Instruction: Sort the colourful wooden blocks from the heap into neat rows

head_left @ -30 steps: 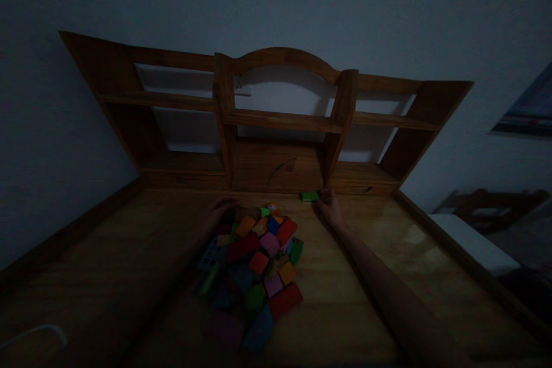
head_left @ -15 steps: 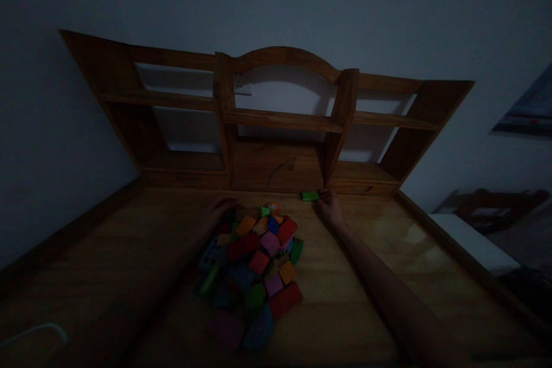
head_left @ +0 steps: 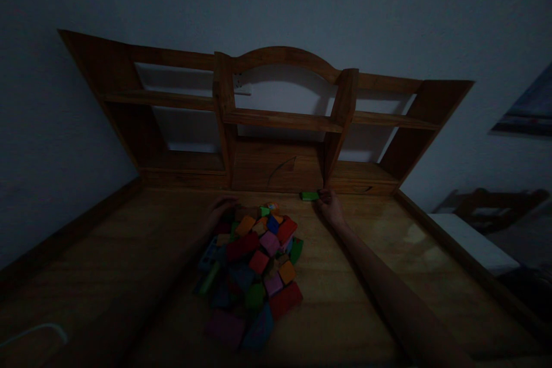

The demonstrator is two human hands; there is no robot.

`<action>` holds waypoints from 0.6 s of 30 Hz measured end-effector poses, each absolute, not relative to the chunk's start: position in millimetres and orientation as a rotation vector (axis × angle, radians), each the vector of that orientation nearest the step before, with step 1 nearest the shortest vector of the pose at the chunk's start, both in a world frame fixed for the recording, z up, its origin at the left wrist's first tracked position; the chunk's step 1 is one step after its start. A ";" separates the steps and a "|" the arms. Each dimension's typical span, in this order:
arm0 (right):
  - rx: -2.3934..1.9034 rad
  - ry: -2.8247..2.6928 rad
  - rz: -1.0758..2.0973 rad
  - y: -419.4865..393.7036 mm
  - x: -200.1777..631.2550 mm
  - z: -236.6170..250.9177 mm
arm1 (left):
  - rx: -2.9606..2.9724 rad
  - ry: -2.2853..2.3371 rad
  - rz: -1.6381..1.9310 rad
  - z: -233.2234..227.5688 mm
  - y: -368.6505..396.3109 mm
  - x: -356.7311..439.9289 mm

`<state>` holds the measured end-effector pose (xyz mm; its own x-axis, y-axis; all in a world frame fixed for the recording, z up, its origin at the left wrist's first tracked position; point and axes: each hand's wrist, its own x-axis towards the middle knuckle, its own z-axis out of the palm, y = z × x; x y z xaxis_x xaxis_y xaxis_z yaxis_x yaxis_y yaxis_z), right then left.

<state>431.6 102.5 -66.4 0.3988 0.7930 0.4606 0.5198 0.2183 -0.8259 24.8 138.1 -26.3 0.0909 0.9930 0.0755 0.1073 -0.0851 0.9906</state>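
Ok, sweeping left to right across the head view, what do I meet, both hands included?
White cord → left hand → small bright green block → red block → lone green block → right hand → wooden chair.

Desk [head_left: 328, 305]: smooth wood, faint sheen. Shelf [head_left: 282, 120]: grained wood. Blocks [head_left: 259, 263]: matt. Wall [head_left: 276, 0]: matt.

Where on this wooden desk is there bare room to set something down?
The wooden desk has room right of the right forearm, up to the dark wooden rim, and between that forearm and the heap of multicoloured blocks. It's crowded where the heap lies beside the left hand; a green rectangular block touches the right hand.
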 end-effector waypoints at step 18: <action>-1.398 -1.302 0.289 102.3 433.1 -65.0 | 1.444 1.192 1.149 -26.8 138.8 22.7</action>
